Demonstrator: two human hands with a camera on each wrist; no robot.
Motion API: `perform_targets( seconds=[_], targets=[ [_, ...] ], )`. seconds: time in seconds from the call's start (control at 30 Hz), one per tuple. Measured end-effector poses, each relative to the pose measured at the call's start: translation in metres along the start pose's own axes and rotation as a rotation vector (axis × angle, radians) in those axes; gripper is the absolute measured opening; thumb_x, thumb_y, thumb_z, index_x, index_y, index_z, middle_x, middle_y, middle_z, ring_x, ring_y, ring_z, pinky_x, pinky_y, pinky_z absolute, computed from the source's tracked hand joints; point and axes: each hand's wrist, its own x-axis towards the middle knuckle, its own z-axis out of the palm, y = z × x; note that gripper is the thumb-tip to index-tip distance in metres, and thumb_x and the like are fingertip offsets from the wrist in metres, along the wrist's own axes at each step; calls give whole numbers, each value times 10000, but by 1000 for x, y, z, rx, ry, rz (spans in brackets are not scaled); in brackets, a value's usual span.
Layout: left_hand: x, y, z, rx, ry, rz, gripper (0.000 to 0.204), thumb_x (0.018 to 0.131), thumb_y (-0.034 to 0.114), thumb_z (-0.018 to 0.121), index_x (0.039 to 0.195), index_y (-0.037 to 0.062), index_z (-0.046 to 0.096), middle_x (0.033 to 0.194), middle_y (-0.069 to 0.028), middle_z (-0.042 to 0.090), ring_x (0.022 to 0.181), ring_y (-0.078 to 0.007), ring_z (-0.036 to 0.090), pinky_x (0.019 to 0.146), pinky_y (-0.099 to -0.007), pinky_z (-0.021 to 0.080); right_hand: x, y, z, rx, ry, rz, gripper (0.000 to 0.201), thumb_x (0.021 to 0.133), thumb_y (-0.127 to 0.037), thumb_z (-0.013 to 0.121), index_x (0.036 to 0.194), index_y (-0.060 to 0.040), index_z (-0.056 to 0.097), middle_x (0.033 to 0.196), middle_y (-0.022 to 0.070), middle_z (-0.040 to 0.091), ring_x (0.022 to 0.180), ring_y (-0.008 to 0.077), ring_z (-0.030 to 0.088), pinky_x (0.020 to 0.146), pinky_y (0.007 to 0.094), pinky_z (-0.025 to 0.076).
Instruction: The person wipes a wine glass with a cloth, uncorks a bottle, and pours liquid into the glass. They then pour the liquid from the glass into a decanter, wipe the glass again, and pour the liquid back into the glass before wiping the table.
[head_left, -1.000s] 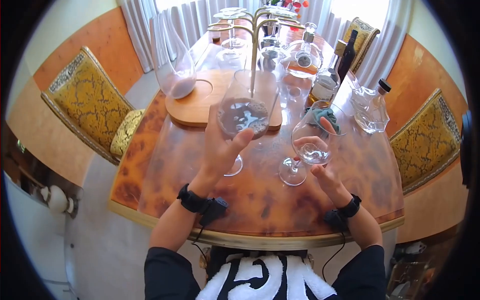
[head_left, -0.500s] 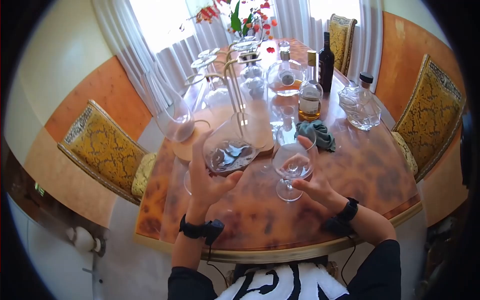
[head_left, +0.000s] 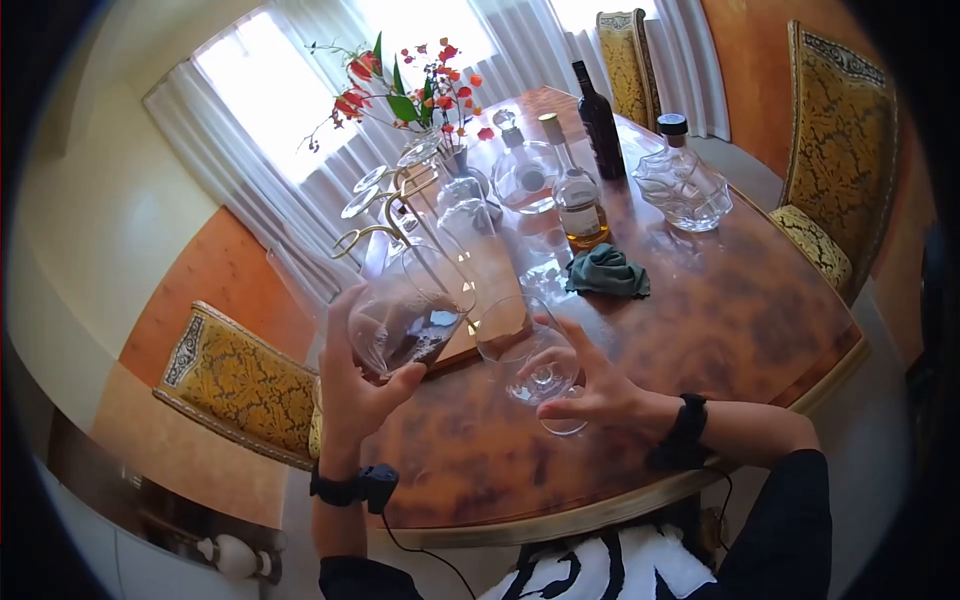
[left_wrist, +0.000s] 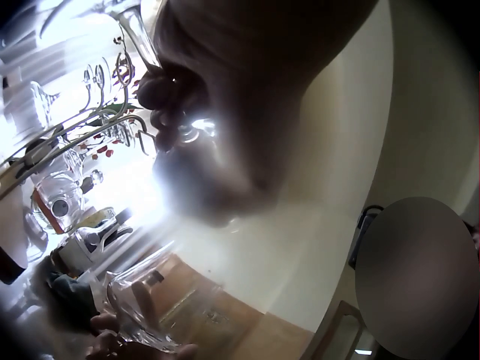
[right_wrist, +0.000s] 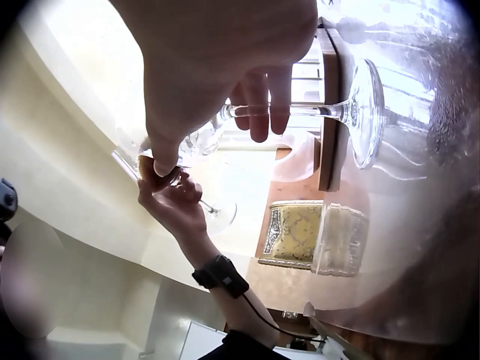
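In the head view, my left hand (head_left: pixel 355 395) grips a large stemmed glass (head_left: pixel 385 330) by its bowl; it is tilted and holds a dark liquid. Beside it, my right hand (head_left: pixel 605 390) holds a clear stemmed glass (head_left: pixel 515 345) low on the bowl, its foot (head_left: pixel 565 425) below. The right wrist view has the right hand (right_wrist: pixel 225 67) with its fingers about the clear stem (right_wrist: pixel 300 110), and the left hand (right_wrist: pixel 180 210) beyond. Dark and blurred, the left hand (left_wrist: pixel 232 90) fills much of the left wrist view. The clear glass appears to have no liquid.
Behind the glasses stand a branched gold rack (head_left: pixel 400 205) and a wooden board (head_left: pixel 500 260). A green cloth (head_left: pixel 607 272), an amber bottle (head_left: pixel 580 208), a dark bottle (head_left: pixel 600 125) and a faceted decanter (head_left: pixel 685 190) are further right. Chairs flank the table (head_left: pixel 700 350).
The head view has swung and rolled, bringing more of the flowers and windows in. The left-hand glass has tilted further. Both hands still hold their glasses.
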Motion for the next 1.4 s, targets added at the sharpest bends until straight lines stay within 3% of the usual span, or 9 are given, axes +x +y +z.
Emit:
perform_targets(
  seconds=[0.13,0.33,0.4,0.53,0.6,0.63,0.73,0.8,1.4],
  targets=[
    [13,23,-16,235,-134,-30,1032,708,622,831,1434,19,413,1047,-106,651,1008,-181,661,863,-292,511,0,-2,1,-8,9,9,1133,801,-302,887,1588,-109,94,1153,165,663,975,178,658,839,306,524],
    [19,28,-22,372,-217,22,996,713,601,821,1428,28,429,892,-69,685,877,-164,691,838,-312,526,2,4,4,37,34,-102,1119,799,-284,889,1581,-109,108,1195,190,641,1051,213,658,894,340,539],
    [20,28,-22,381,-203,145,965,658,377,887,1441,42,433,785,-50,628,657,-111,597,589,-250,464,0,-2,2,-1,29,-49,1103,804,-276,885,1577,-103,117,1247,198,613,1112,236,649,944,364,541],
    [20,37,-24,387,-208,121,974,653,382,890,1445,44,435,786,-51,627,665,-117,606,601,-256,472,-1,-6,2,-23,27,-21,1100,802,-288,886,1574,-94,127,1298,204,577,1146,250,640,966,374,542],
    [20,45,-25,420,-254,0,1003,728,591,809,1440,9,409,1221,-163,629,1099,-235,654,925,-351,519,0,-1,5,129,29,-33,1102,798,-294,889,1573,-88,132,1338,215,545,1168,260,633,968,376,546],
    [21,47,-25,422,-259,1,1003,728,591,809,1440,9,409,1221,-163,629,1099,-235,654,925,-351,519,0,-1,5,133,33,-34,1102,798,-294,889,1573,-88,132,1338,215,545,1168,260,633,968,376,546],
    [23,47,-27,445,-262,29,1000,728,583,810,1443,10,408,1205,-154,637,1059,-221,665,911,-349,521,1,-1,4,47,48,-72,1102,799,-299,888,1572,-88,132,1349,224,538,1160,257,638,971,376,545],
    [27,43,-28,463,-231,173,993,652,419,891,1453,50,433,810,-50,639,688,-120,623,619,-265,485,1,2,2,-95,55,-126,1101,800,-304,886,1572,-86,131,1344,224,547,1155,256,641,970,376,547],
    [45,63,-37,610,-250,315,987,623,388,886,1439,43,451,879,-63,672,737,-129,646,635,-259,491,3,8,3,-47,75,-136,1106,780,-355,894,1566,-91,163,1341,219,557,1154,268,642,944,372,562]
  ],
)
